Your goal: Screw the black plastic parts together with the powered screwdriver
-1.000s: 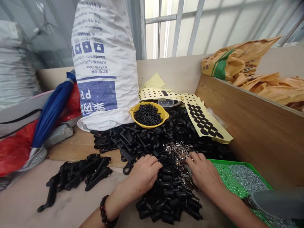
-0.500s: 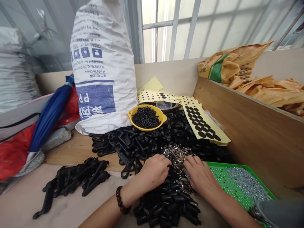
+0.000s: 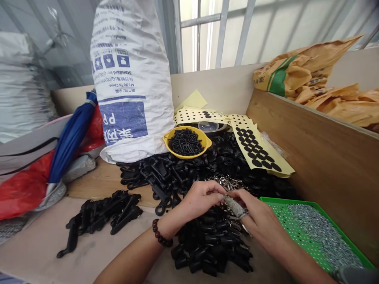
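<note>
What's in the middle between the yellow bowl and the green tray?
In the head view, a heap of black parts lies between the yellow bowl and the green tray, with shiny metal pieces along its near side.

A messy heap of small, thin, shiny silver metal pieces [image 3: 226, 182] sits on the worktop [image 3: 35, 252]. They point all ways, and the fingers [image 3: 217, 188] hide some of them. Next to it, closer to the near edge of the worktop, is a pile of short, round, black plastic tube parts [image 3: 204, 246]. Most lie on their sides, one on top of another. A few silver pieces stick out along this pile's right side. Anything pinched between the fingertips is too small to see.
</note>
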`<state>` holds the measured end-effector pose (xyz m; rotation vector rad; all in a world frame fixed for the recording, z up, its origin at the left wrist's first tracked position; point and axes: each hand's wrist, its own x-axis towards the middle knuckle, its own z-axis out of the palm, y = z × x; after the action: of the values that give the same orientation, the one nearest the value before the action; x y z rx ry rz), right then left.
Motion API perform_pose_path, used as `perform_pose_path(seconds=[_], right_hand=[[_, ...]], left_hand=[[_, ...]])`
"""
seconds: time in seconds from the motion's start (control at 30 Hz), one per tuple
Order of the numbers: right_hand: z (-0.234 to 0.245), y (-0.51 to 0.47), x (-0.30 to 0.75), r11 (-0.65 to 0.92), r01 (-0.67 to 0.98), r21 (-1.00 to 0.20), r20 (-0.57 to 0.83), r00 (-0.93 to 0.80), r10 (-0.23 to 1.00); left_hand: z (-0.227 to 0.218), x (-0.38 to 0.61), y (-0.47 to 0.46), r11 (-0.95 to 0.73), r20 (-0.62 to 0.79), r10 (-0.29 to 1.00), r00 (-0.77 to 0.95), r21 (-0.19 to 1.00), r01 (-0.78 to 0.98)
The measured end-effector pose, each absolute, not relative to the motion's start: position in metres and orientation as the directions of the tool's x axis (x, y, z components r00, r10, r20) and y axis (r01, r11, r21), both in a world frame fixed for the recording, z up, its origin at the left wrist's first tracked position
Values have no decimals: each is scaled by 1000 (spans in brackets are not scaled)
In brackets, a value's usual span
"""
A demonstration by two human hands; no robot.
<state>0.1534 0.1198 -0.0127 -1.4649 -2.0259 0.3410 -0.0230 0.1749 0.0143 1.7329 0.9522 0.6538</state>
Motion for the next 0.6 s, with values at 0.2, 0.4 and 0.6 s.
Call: perform_pose_path(seconds=[0.2, 0.4, 0.6], right_hand=[[-8, 122, 150, 241, 571, -785, 125, -236, 964], [3, 112, 150, 166, 568, -806, 119, -118, 986], [-15, 107, 155, 261, 733, -629, 276, -103, 956]], left_hand=[[20, -31, 168, -165, 20, 837, 547, 962, 217], [25, -62, 174, -475, 107, 796, 596, 720, 506], [8, -90, 181, -592, 127, 806, 579, 217, 776]])
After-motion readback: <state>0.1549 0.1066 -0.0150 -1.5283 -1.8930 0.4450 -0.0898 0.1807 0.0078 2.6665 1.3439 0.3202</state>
